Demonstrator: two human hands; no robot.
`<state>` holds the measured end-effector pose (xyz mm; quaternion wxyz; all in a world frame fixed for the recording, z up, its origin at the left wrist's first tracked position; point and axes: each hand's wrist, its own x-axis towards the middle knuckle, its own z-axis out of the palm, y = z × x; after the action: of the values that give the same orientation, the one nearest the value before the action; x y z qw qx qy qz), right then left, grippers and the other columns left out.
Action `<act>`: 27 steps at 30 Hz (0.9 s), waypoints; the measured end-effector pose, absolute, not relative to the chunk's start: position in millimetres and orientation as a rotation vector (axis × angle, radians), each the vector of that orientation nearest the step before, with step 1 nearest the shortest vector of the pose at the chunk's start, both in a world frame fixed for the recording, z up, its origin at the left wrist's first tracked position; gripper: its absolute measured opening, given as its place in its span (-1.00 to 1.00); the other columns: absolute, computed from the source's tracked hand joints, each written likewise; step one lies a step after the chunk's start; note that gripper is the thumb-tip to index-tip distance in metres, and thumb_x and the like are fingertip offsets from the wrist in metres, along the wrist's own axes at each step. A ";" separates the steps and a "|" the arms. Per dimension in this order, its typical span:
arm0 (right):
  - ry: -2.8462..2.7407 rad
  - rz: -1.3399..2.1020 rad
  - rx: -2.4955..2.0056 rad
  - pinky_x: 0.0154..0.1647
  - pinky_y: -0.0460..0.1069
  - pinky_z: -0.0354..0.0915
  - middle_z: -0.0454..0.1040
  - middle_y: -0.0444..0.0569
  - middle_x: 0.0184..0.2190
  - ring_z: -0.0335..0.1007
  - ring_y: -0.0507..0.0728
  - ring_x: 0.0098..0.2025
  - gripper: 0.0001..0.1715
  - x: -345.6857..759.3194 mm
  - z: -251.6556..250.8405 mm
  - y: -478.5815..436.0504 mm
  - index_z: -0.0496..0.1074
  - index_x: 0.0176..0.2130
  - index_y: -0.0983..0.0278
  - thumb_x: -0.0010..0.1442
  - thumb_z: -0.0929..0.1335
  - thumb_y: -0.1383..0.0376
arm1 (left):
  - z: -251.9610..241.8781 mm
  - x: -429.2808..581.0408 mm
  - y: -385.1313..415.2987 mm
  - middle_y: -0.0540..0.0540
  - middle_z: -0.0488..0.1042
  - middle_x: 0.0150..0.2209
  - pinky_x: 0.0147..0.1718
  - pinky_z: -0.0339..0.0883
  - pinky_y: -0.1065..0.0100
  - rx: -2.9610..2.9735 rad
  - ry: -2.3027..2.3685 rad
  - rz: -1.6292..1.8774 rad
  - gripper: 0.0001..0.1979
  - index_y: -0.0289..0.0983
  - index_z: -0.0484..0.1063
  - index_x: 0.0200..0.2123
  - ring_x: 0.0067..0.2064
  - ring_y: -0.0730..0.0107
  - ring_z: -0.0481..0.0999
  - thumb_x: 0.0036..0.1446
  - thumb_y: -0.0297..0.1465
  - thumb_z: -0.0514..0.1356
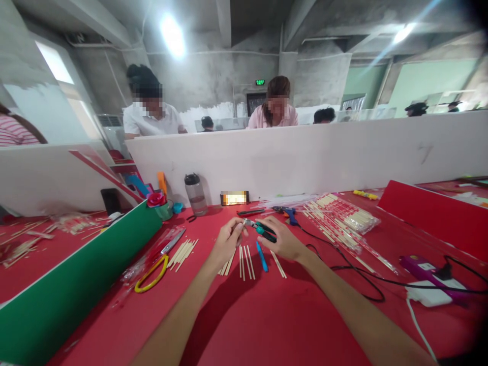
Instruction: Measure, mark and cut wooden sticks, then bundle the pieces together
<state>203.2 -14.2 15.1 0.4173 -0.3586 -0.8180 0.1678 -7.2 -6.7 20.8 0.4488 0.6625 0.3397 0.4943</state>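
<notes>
My right hand (285, 239) is wrapped round a pair of pliers (268, 234) with black and teal handles, their metal jaws toward the left. At the jaws, my left hand (230, 236) has its fingers pinched together; whatever is between them is too small to make out. Under the hands, thin wooden sticks (247, 263) lie side by side in short rows on the red tabletop (244, 325). A light-blue pen-like tool (262, 256) rests between those sticks and another pair to the right.
Yellow-handled scissors (152, 272) and a stick pile (183, 254) lie left, beside a green divider (87, 269). Behind stand a bottle (195, 194) and a lit phone (234, 198). Rightward are a glue gun (290, 214), bagged sticks (343, 218), cables and a power strip (429, 272).
</notes>
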 end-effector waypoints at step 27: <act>-1.810 0.896 -0.988 -0.24 -0.02 0.23 0.39 -0.09 -0.36 0.29 0.09 -0.31 -0.56 179.7 -0.8 -14.2 0.36 -0.23 0.25 0.35 0.15 -0.02 | 33.3 -13.6 -17.0 -0.01 0.46 -0.37 -0.38 0.21 0.44 1.982 1.234 1.332 -0.80 -0.22 0.42 -0.16 -0.42 0.45 0.36 0.25 -0.25 0.12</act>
<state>179.7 -14.2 -0.8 0.4321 -0.3965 -0.7259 0.3593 -13.6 -17.0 33.3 0.2251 0.7185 0.4473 0.4828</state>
